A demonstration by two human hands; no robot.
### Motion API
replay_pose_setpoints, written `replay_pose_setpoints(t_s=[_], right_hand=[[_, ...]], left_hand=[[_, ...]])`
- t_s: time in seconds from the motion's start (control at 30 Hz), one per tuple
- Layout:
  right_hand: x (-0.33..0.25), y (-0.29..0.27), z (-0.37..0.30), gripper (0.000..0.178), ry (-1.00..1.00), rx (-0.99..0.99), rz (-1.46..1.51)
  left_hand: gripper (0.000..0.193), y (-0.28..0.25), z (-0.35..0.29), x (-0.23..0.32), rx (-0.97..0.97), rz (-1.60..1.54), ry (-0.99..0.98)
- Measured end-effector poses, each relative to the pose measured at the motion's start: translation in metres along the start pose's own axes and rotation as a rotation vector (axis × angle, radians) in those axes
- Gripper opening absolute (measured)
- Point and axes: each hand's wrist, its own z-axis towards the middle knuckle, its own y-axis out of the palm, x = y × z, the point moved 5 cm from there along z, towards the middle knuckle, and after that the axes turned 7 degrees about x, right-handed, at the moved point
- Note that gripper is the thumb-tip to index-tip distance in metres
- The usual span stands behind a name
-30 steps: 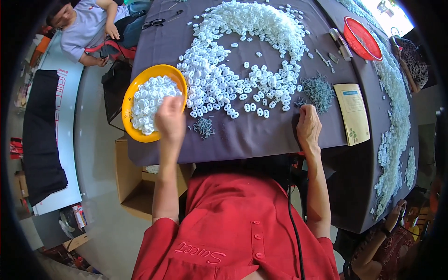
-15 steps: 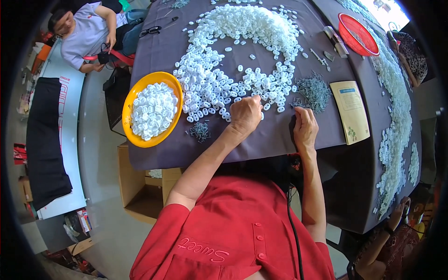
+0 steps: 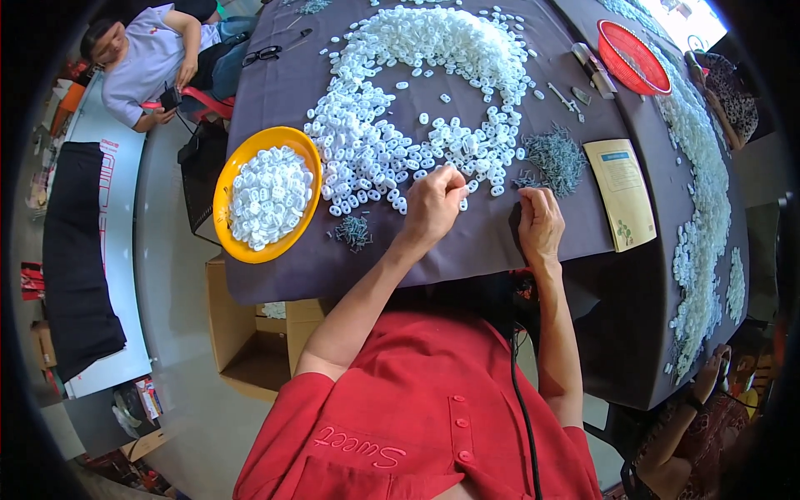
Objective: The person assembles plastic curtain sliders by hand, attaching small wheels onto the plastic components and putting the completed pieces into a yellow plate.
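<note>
My left hand (image 3: pixel 435 202) is closed, its fingers curled at the near edge of a heap of white oval pieces (image 3: pixel 357 137), each with two holes. One white piece (image 3: pixel 463 204) shows right by its fingertips; whether the fingers grip anything is hidden. To the right, my right hand (image 3: pixel 541 223) has thumb and fingers drawn together just below a pile of small grey screw-like pins (image 3: pixel 557 160). What lies in that pinch is too small to make out. A smaller cluster of grey pins (image 3: pixel 352 232) sits left of my left forearm.
A yellow bowl (image 3: pixel 222 204) of white pieces stands at the table's left edge. On the right lie a tan packet (image 3: pixel 621 196) and a red basket (image 3: pixel 635 58). Glasses (image 3: pixel 262 55) rest at the far left. Other people sit around; an open carton (image 3: pixel 229 333) is below.
The whole view has shifted slightly. Both my hands stay in nearly the same places, closed, with small finger movements. The person at the far left has lowered the dark object in their hands.
</note>
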Motion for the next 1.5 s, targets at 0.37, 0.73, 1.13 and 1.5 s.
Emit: replay_pose_setpoints(t_s=[0.37, 0.73, 1.13, 1.5], right_hand=[[-0.052, 0.024, -0.017, 0.005, 0.591, -0.261, 0.83], [-0.079, 0.003, -0.011, 0.014, 0.018, -0.119, 0.434], [-0.066, 0.004, -0.019, 0.022, 0.144, -0.102, 0.506], [-0.063, 0.013, -0.024, 0.017, 0.202, -0.148, 0.52]], left_hand=[[0.005, 0.01, -0.039, -0.007, -0.164, -0.957, -0.576], [0.007, 0.016, -0.056, -0.017, -0.124, -1.076, -0.692], [0.008, 0.024, -0.064, -0.023, -0.129, -1.308, -0.843], [0.007, 0.027, -0.065, -0.015, 0.102, -0.893, -0.582]])
